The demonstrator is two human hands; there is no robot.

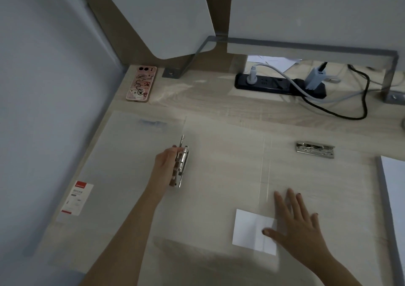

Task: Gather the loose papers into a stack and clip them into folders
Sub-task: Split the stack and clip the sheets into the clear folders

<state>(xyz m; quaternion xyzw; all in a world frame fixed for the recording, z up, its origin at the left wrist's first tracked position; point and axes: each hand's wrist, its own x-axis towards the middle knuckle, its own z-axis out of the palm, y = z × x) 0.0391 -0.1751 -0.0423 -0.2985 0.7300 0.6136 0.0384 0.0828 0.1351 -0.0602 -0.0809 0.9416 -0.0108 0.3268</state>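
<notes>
Left hand (165, 165) grips the folder (122, 154) clip (183, 163), its long axis running away from the person, while the flat, spread right hand (295, 217) touches 1 paper (249, 228) lying near-right of that clip, nearer the right hand.

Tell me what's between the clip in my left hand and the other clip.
Head view: only the clear folder with its spine crease lies between the held clip and second clip.

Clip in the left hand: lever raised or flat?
Raised. Left hand grips the metal clip, its lever standing off the clear folder; the spare clip lies flat.
</notes>
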